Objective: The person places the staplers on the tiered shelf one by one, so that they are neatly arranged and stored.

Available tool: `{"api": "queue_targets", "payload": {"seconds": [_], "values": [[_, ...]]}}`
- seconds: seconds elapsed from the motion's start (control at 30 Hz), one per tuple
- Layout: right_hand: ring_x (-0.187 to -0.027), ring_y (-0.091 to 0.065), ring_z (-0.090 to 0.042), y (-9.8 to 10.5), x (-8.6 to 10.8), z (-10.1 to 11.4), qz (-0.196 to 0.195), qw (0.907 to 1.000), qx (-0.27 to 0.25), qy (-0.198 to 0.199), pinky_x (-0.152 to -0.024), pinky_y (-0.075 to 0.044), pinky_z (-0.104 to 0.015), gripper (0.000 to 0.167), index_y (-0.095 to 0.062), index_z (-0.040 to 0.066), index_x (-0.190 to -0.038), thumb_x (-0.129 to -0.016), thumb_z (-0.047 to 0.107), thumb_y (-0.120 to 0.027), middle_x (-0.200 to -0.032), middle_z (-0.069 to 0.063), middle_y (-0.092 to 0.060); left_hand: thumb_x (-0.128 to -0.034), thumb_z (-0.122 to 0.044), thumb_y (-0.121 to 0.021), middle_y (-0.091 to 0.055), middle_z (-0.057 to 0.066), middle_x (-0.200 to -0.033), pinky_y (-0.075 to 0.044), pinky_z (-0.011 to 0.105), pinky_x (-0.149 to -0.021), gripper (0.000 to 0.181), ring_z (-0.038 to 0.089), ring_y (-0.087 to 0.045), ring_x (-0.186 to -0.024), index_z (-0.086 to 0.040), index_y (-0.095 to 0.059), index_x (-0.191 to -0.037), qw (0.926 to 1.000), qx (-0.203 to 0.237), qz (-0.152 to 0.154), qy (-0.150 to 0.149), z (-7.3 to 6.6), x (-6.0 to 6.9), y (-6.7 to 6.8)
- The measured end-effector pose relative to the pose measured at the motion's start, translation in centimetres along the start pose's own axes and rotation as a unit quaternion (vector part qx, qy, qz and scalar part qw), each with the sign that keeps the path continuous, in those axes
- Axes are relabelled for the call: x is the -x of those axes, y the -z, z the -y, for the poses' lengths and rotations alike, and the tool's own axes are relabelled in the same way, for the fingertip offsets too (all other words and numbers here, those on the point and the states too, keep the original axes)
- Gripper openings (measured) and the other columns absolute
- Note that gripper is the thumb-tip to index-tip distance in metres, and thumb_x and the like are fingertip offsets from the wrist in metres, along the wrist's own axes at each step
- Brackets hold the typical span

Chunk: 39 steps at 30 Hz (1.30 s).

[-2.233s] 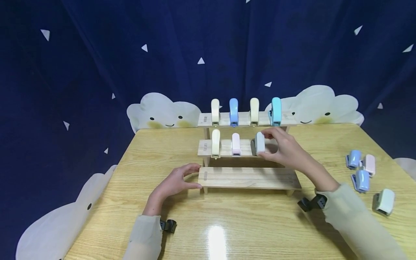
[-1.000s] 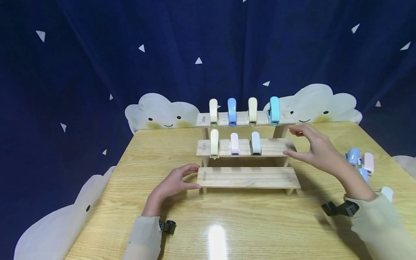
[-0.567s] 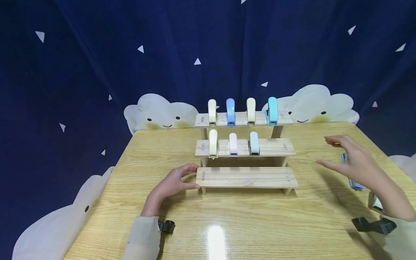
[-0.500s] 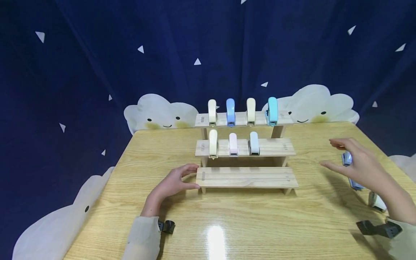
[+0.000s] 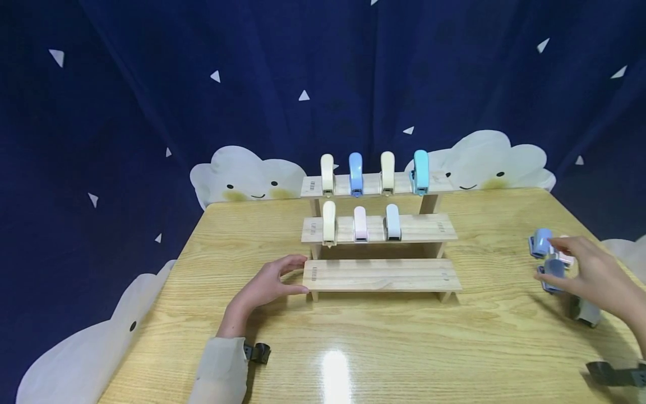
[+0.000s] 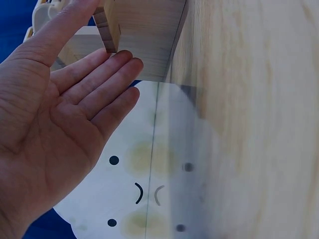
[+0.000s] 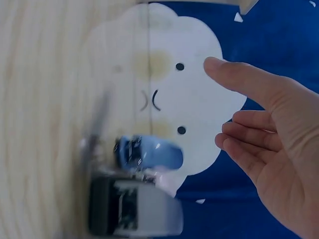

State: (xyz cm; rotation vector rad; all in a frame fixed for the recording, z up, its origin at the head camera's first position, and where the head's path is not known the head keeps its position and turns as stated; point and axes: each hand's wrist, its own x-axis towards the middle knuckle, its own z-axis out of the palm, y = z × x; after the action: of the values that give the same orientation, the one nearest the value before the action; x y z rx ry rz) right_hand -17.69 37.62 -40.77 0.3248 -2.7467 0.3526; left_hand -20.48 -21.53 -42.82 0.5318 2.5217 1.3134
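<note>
Head view: the right hand (image 5: 593, 275), thumb and fingers parted, grasping nothing, hovers by the near blue stapler (image 5: 555, 269) at the right of the table (image 5: 383, 342). The far blue stapler (image 5: 542, 241) and pink stapler (image 5: 567, 260) crowd it, so a careless pinch could knock them. Its long axis seems to run away from the person.

Left wrist: the left hand (image 6: 75, 114), fingers straight, grips nothing at the shelf (image 6: 149, 40); a shove there might jostle its staplers.

Right wrist: blurred, metal ends of the blue and grey-white (image 7: 159, 211) staplers appear to face the camera.
</note>
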Motion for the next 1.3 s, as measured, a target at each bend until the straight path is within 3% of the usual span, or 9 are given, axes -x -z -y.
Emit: {"api": "queue_targets", "payload": {"seconds": [0.2, 0.33, 0.7, 1.03, 1.1, 1.17, 1.23, 1.3], "values": [[-0.091, -0.054, -0.045, -0.6, 0.8, -1.7, 0.011, 0.9998, 0.016, 0.002, -0.070, -0.046, -0.058, 0.082, -0.054, -0.016, -0.117, -0.058, 0.028, -0.092, -0.106, -0.036, -0.056, -0.0820, -0.030, -0.079, -0.053, 0.011, -0.145, -0.035, 0.054, -0.117, 0.074, 0.034, -0.046, -0.138, -0.009, -0.046, -0.144, 1.0000, -0.007, 0.000, 0.004, 0.0, 0.1, 0.1], [-0.097, -0.050, -0.052, -1.2, 1.3, -2.8, 0.041, 0.9989, 0.019, -0.013, -0.075, -0.045, -0.062, 0.084, -0.049, -0.021, -0.118, -0.061, 0.024, -0.091, -0.112, -0.041, -0.050, -0.0823, -0.030, -0.079, -0.053, 0.012, -0.146, -0.035, 0.055, -0.117, 0.074, 0.035, -0.046, -0.138, -0.009, -0.045, -0.145, 1.0000, -0.005, 0.002, 0.003, 0.0, 0.2, 0.1], [-0.088, -0.054, -0.053, -2.4, 1.5, -4.4, 0.057, 0.9978, 0.035, 0.003, -0.069, -0.050, -0.062, 0.073, -0.052, -0.018, -0.112, -0.058, 0.010, -0.091, -0.104, -0.040, -0.052, -0.0801, -0.032, -0.080, -0.053, 0.009, -0.146, -0.035, 0.052, -0.118, 0.077, 0.032, -0.046, -0.139, -0.010, -0.046, -0.145, 1.0000, -0.006, 0.002, 0.007, 0.0, 0.1, 0.0], [-0.086, -0.057, -0.051, -2.4, 1.5, -4.0, 0.017, 0.9991, 0.037, 0.015, -0.067, -0.050, -0.060, 0.074, -0.056, -0.017, -0.107, -0.053, 0.017, -0.094, -0.102, -0.040, -0.057, -0.0794, -0.031, -0.081, -0.053, 0.008, -0.146, -0.035, 0.050, -0.118, 0.076, 0.030, -0.045, -0.140, -0.013, -0.046, -0.144, 0.9999, -0.005, 0.001, 0.012, -0.1, 0.3, 0.2], [-0.084, -0.059, -0.043, -2.2, 1.4, -3.7, 0.001, 0.9995, 0.029, 0.015, -0.066, -0.052, -0.049, 0.075, -0.057, -0.015, -0.107, -0.052, 0.019, -0.095, -0.101, -0.037, -0.059, -0.0794, -0.032, -0.081, -0.053, 0.008, -0.146, -0.035, 0.051, -0.118, 0.076, 0.031, -0.046, -0.139, -0.013, -0.046, -0.144, 0.9999, -0.004, 0.001, 0.011, -0.1, 0.3, 0.2], [-0.082, -0.060, -0.017, -2.0, 1.2, -3.4, -0.015, 0.9996, 0.015, 0.018, -0.065, -0.050, -0.031, 0.073, -0.059, -0.012, -0.106, -0.052, 0.022, -0.095, -0.099, -0.033, -0.062, -0.0794, -0.032, -0.081, -0.053, 0.008, -0.146, -0.035, 0.051, -0.118, 0.076, 0.031, -0.046, -0.139, -0.013, -0.046, -0.144, 0.9999, -0.005, 0.001, 0.010, -0.1, 0.3, 0.2], [-0.087, -0.048, 0.013, -1.7, 1.0, -3.0, -0.026, 0.9995, -0.005, 0.014, -0.062, -0.041, -0.016, 0.070, -0.061, -0.007, -0.107, -0.054, 0.024, -0.095, -0.099, -0.030, -0.064, -0.0796, -0.032, -0.081, -0.053, 0.008, -0.146, -0.035, 0.051, -0.118, 0.075, 0.031, -0.046, -0.139, -0.013, -0.046, -0.144, 0.9999, -0.006, 0.001, 0.009, -0.1, 0.2, 0.2], [-0.090, -0.028, 0.029, -1.5, 0.7, -2.6, -0.031, 0.9992, -0.022, 0.011, -0.060, -0.032, -0.007, 0.068, -0.061, -0.005, -0.107, -0.056, 0.026, -0.094, -0.099, -0.028, -0.065, -0.0797, -0.032, -0.081, -0.053, 0.008, -0.146, -0.035, 0.051, -0.118, 0.075, 0.031, -0.046, -0.139, -0.013, -0.046, -0.144, 0.9999, -0.008, 0.002, 0.009, -0.1, 0.2, 0.1]]}}
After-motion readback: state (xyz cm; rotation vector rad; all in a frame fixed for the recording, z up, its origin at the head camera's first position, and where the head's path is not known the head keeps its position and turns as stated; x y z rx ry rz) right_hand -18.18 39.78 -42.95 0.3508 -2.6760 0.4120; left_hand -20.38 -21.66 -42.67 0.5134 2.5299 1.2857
